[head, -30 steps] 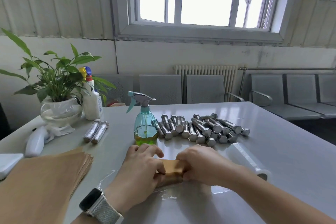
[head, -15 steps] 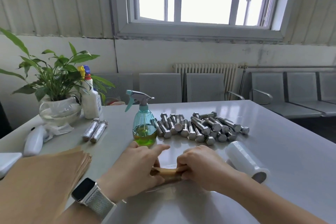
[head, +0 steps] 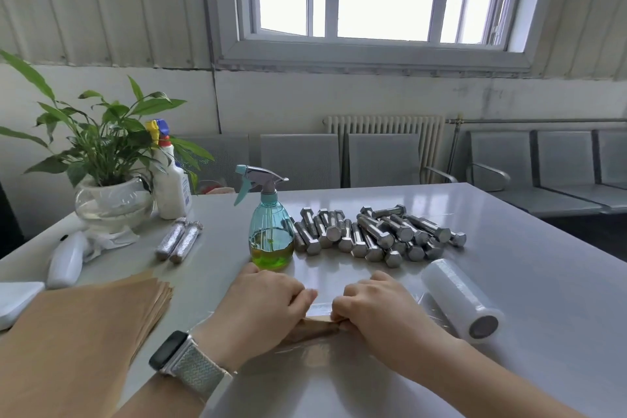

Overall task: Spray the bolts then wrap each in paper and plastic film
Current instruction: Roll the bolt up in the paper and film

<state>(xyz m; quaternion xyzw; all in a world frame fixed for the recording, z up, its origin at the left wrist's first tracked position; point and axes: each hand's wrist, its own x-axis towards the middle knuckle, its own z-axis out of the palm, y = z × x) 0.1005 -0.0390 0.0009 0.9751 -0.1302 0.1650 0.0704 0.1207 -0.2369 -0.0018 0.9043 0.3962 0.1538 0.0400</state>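
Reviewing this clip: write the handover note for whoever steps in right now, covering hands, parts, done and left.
Left hand and right hand: both grip the ends of a paper-wrapped bolt lying on a sheet of plastic film near the front table edge.
Spray bottle stands upright just behind the hands; the pile of bare bolts lies to its right.
Film roll lies right of the right hand; the brown paper stack lies at the left.
Done: two wrapped bolts lie side by side by the plant pot.
Left: film round this bolt, then the whole pile.
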